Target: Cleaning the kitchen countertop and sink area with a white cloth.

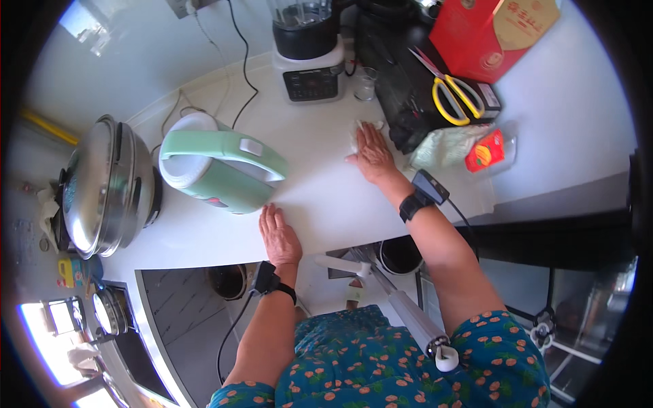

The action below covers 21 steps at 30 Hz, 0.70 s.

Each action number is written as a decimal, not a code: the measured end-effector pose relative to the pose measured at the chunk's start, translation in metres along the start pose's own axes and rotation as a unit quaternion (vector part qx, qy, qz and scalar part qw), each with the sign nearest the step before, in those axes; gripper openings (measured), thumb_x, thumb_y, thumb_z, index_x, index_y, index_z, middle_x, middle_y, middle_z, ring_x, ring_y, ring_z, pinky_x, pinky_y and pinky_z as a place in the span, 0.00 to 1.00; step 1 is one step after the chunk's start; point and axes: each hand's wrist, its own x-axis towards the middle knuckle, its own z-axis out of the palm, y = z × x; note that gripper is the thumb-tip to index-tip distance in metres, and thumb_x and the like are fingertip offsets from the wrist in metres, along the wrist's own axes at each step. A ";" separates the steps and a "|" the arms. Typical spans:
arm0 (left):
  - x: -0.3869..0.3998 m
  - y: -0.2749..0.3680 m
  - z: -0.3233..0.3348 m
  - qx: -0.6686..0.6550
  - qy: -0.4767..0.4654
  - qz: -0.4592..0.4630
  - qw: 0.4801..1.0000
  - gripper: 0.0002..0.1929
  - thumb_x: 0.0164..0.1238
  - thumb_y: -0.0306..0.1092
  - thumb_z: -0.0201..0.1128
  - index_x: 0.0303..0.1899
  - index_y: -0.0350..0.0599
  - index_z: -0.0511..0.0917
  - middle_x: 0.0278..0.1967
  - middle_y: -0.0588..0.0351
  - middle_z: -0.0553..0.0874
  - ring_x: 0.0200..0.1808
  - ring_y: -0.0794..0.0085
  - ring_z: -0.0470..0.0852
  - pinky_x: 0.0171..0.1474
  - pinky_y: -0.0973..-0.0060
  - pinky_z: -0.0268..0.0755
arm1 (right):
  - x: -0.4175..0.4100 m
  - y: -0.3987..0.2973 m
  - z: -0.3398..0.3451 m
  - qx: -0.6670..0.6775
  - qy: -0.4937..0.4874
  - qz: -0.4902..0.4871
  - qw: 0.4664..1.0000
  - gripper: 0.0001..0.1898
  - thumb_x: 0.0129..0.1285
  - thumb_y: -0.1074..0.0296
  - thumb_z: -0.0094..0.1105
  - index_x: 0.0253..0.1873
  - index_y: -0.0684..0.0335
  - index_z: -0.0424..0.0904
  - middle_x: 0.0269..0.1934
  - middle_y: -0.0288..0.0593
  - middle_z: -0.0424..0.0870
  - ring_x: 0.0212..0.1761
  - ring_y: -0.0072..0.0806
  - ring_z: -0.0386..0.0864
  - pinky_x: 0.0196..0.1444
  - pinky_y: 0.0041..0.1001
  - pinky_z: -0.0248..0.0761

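Observation:
My right hand (pixel 375 157) lies palm down on the white countertop (pixel 321 204), pressing a thin crumpled white tissue (pixel 353 138) that shows around the fingers. My left hand (pixel 280 238) rests flat by the counter's front edge and holds nothing. Its fingertips are close beside the base of a light green electric kettle (pixel 229 188) with a white lid; whether they touch it I cannot tell. Both wrists wear black straps with small cabled devices. Just right of my right hand lie a black plastic bag (pixel 408 130) and a pale green wrapper (pixel 444 145).
At the back stands a blender (pixel 311 71) beside a small clear glass (pixel 365 84). Yellow-handled scissors (pixel 454 97) lie on a black box near a red gift box (pixel 482 41). A clear package with a red label (pixel 484 152) sits rightward. A lidded steel pot (pixel 102 188) stands left.

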 end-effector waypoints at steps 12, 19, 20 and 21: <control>0.000 0.000 0.000 0.002 0.009 -0.007 1.000 0.19 0.59 0.26 0.50 0.53 0.33 0.67 0.61 0.43 0.67 0.67 0.52 0.58 0.70 0.60 0.48 | -0.190 -0.024 -0.070 0.030 -0.079 -0.092 0.992 0.42 0.50 0.54 0.63 0.64 0.76 0.57 0.66 0.62 0.57 0.71 0.49 0.52 0.73 0.40 0.43; -0.001 -0.002 0.003 0.001 0.026 -0.005 1.000 0.19 0.59 0.27 0.50 0.53 0.32 0.67 0.60 0.41 0.67 0.67 0.51 0.59 0.70 0.59 0.48 | -0.107 -0.014 -0.040 -0.001 -0.034 -0.050 0.998 0.38 0.56 0.53 0.60 0.63 0.76 0.59 0.67 0.61 0.55 0.72 0.48 0.49 0.73 0.39 0.41; -0.001 -0.004 0.005 0.002 0.024 -0.005 1.000 0.19 0.59 0.27 0.50 0.53 0.32 0.67 0.60 0.41 0.67 0.67 0.51 0.59 0.70 0.59 0.48 | -0.090 -0.011 -0.034 0.003 -0.034 -0.054 0.998 0.38 0.56 0.53 0.60 0.63 0.76 0.59 0.67 0.61 0.55 0.72 0.48 0.49 0.73 0.39 0.41; -0.001 -0.006 0.006 0.004 0.021 -0.007 1.000 0.20 0.59 0.27 0.50 0.53 0.32 0.67 0.60 0.42 0.67 0.67 0.51 0.59 0.70 0.59 0.48 | -0.072 -0.008 -0.028 -0.003 -0.031 -0.063 0.998 0.38 0.56 0.53 0.60 0.63 0.75 0.59 0.67 0.61 0.55 0.72 0.48 0.49 0.73 0.39 0.41</control>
